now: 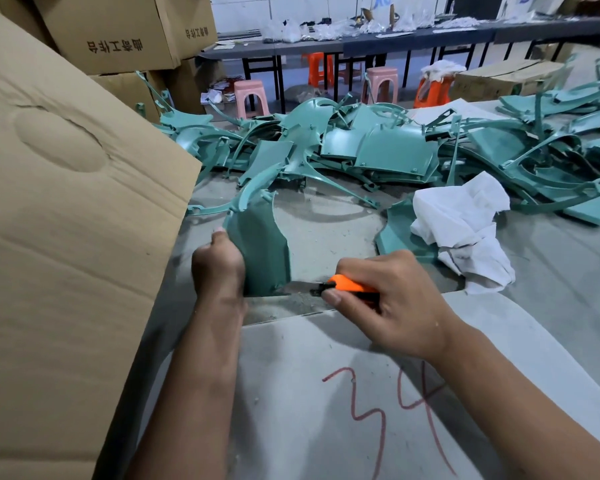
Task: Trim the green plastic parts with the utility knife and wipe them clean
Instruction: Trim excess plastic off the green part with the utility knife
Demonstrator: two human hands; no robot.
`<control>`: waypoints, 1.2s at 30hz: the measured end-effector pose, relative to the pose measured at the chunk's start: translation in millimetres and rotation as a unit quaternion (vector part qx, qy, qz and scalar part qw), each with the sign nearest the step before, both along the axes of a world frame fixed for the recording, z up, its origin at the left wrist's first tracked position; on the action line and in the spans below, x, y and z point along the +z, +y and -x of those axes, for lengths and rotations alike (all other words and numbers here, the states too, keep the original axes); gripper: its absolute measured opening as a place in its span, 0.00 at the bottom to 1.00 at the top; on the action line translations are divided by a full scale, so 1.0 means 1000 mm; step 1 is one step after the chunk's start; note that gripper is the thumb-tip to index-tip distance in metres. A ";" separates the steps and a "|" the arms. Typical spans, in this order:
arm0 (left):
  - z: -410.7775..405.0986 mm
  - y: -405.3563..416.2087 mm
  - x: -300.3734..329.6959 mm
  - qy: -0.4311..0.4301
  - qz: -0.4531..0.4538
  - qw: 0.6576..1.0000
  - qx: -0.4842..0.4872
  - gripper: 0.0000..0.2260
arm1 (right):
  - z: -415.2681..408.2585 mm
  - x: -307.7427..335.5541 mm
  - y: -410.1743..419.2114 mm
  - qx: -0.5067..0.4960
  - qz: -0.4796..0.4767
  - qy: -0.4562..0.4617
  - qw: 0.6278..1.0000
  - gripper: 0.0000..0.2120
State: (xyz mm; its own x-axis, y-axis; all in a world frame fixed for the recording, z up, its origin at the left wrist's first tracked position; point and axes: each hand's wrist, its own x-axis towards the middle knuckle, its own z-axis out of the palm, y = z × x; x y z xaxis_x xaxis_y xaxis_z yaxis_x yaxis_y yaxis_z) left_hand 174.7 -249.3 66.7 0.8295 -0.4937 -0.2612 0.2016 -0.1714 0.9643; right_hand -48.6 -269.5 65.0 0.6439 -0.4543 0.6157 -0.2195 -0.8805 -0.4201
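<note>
On dusty grey table [551, 271], left hand [219, 265] gripping green part [260, 251], right hand [388, 299] clasping utility knife [343, 287]

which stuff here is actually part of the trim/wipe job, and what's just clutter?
In the job:
green part, in left hand grip
utility knife, in right hand
white rag
pile of green parts

Lying about:
cardboard boxes
plastic stools
big cardboard sheet

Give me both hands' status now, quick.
Left hand: closed grip around the green plastic part, holding it upright.
Right hand: closed grip on the orange utility knife, blade at the part's lower edge.
</note>
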 end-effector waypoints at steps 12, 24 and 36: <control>0.026 0.011 0.015 0.087 0.045 0.976 -0.193 0.19 | -0.009 -0.001 0.007 -0.049 0.024 -0.065 0.996 0.21; 0.054 0.016 0.020 0.163 0.015 0.944 -0.285 0.23 | -0.011 0.000 0.012 -0.022 0.026 -0.113 0.993 0.23; 0.061 0.017 0.021 0.164 0.032 0.946 -0.278 0.19 | -0.005 0.000 0.007 0.008 0.008 -0.147 0.989 0.21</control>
State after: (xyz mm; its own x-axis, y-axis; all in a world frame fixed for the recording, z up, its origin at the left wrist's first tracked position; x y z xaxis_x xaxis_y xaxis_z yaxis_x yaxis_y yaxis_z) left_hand 113.4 -232.2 87.7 0.3165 -0.8536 -0.4138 0.3872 -0.2820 0.8778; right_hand -43.4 -262.8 64.8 0.4424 -0.4344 0.7846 -0.0764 -0.8899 -0.4496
